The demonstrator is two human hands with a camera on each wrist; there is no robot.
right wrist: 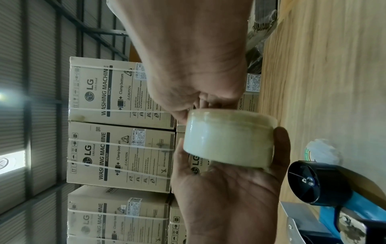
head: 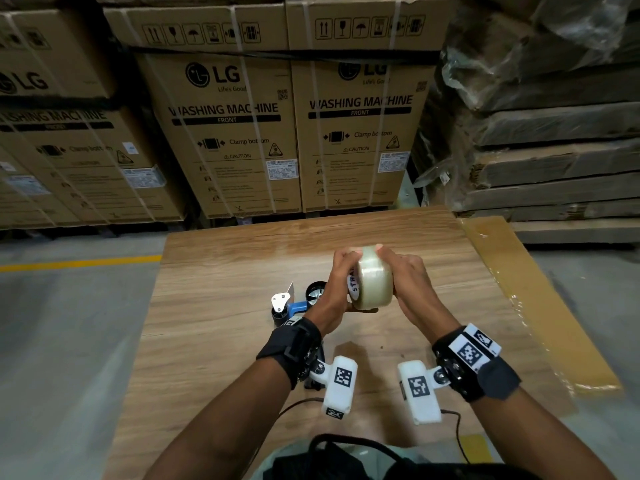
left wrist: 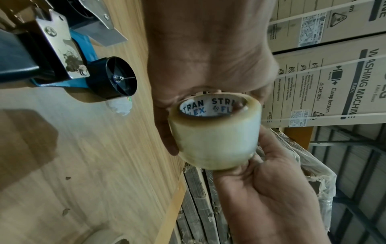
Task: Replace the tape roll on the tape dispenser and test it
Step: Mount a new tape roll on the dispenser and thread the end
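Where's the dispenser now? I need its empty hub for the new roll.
In the head view the dispenser lies on the table, just left of the left hand, below the held-up roll.

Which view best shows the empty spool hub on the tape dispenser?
The left wrist view: the black spool hub faces the camera, bare, spokes and axle sharp. The right wrist view shows it nearer the edge; in the head view it is small, partly hidden.

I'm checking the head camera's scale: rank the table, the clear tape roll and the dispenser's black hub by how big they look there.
Largest to smallest, as seen in the head view:
1. wooden table
2. clear tape roll, held up nearer the camera, so it looks enlarged
3. dispenser's black hub, partly hidden behind the left hand
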